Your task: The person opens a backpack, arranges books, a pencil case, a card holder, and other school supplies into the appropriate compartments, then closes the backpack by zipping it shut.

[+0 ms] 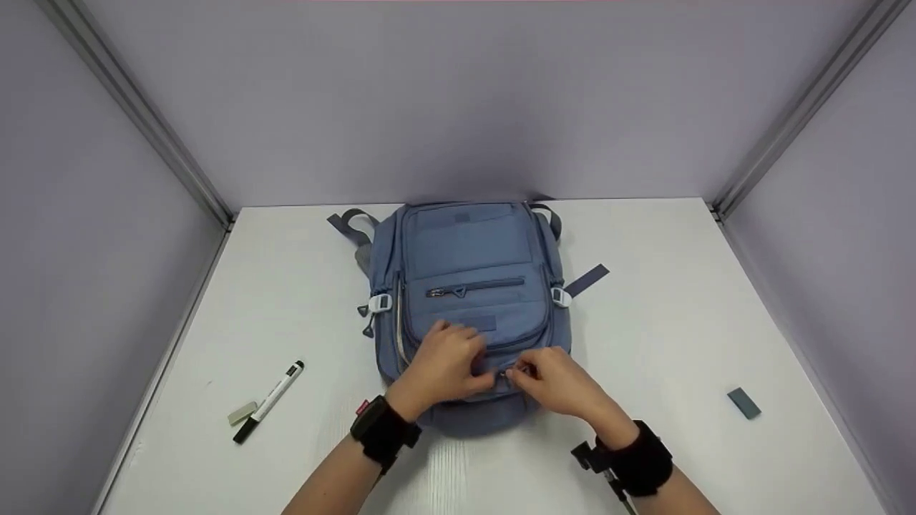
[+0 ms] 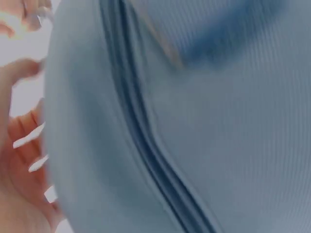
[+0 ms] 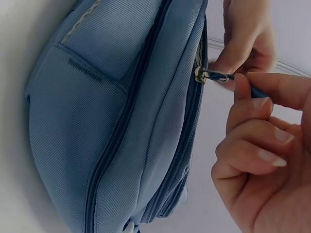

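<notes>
A blue backpack [image 1: 472, 243] lies front side up on the white table. My right hand [image 1: 558, 379] pinches a zipper pull [image 3: 260, 93] on its lower front pocket, between thumb and index finger. In the right wrist view, the metal slider [image 3: 199, 74] sits on the zipper track, drawn toward that hand. My left hand [image 1: 442, 363] rests on the pocket's left part, its thumb reaching toward the right hand. From the left wrist, the fingers of that left hand [image 2: 24, 160] appear spread and slightly bent against the bag's edge, their tips hidden behind it.
On the left of the table [image 1: 630, 458] a black-and-white marker [image 1: 275, 393] lies across a pale green block [image 1: 242, 413]. A dark green block [image 1: 744, 403] is at the right. Straps [image 1: 587, 280] stick out from the bag's sides. Grey panels [image 1: 465, 100] enclose the table's back and sides.
</notes>
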Motion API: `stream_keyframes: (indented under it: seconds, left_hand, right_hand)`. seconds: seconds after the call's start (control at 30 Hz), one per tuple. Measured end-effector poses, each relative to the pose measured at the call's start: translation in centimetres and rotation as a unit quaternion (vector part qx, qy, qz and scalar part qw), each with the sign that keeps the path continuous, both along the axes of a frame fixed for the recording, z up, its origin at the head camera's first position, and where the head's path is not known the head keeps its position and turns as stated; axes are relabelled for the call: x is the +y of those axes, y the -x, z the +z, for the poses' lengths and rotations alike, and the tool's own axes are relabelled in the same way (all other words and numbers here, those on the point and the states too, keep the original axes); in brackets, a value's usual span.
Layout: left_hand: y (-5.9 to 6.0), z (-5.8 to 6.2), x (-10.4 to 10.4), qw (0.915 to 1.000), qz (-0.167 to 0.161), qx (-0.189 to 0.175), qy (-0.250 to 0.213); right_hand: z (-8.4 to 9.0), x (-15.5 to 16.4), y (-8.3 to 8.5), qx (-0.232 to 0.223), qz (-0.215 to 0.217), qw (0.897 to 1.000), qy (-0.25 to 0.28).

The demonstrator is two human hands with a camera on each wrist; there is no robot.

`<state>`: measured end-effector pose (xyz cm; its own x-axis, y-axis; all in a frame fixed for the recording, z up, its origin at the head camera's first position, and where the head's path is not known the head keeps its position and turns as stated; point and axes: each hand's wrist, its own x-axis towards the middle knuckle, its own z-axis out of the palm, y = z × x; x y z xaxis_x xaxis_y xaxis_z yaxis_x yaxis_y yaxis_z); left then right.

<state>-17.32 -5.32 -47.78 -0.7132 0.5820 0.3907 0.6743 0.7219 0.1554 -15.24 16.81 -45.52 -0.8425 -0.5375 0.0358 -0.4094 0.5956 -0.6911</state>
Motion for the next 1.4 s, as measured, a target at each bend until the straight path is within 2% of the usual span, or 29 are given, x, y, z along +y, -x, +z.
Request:
stream_keyframes:
  seconds: [0.1, 0.2, 0.33, 0.43, 0.57, 0.63, 0.7, 1.0, 1.17, 1.4]
  left_hand:
    - [-1.0, -0.5, 0.9, 0.9994, -0.027, -0.001, 0.021]
    - [-1.5, -1.2, 1.6, 0.9992, -0.021, 0.001, 0.035]
    - [-1.8, -1.6, 1.8, 0.9998, -0.011, 0.001, 0.015]
    - [-1.9, -1.5, 1.8, 0.9996, -0.013, -0.023, -0.001]
    - [-2.0, -1.4, 1.7, 0.9985, -0.01, -0.054, -0.001]
    - [-2.1, -1.4, 1.8, 0.9984, -0.007, -0.057, 0.006]
    - [-2.2, -1.4, 1.8, 0.9985, -0.005, -0.053, 0.01]
    - [-2.5, -1.3, 1.0, 0.999, -0.013, -0.011, 0.04]
    - [-2.7, -0.6, -0.1, 0.9984, -0.001, -0.033, 0.046]
    - [-2.6, 0.0, -3.2, 0.9982, 0.014, -0.058, 0.001]
  right_hand:
    - [0.3, -0.5, 0.0, 0.005, -0.007, 1.0, 0.011]
    - [0.6, -1.0, 0.0, 0.009, 0.012, 1.0, 0.025]
    - [0.5, -1.1, 0.2, 0.007, 0.061, 0.997, 0.049]
    - [0.2, -0.6, 0.5, 0.03, 0.081, 0.995, 0.057]
    - [-0.8, 0.1, 1.2, 0.127, 0.06, 0.99, 0.003]
    - [-1.5, 0.4, 1.4, 0.172, 0.044, 0.983, -0.039]
    - [-2.1, 0.5, 1.7, 0.199, 0.036, 0.977, -0.067]
    - [-2.9, 0.5, 2.1, 0.252, 0.021, 0.965, -0.076]
    - [-2.9, 0.5, 2.2, 0.26, 0.013, 0.963, -0.075]
    - [-3.0, 0.7, 2.2, 0.254, 0.004, 0.964, -0.074]
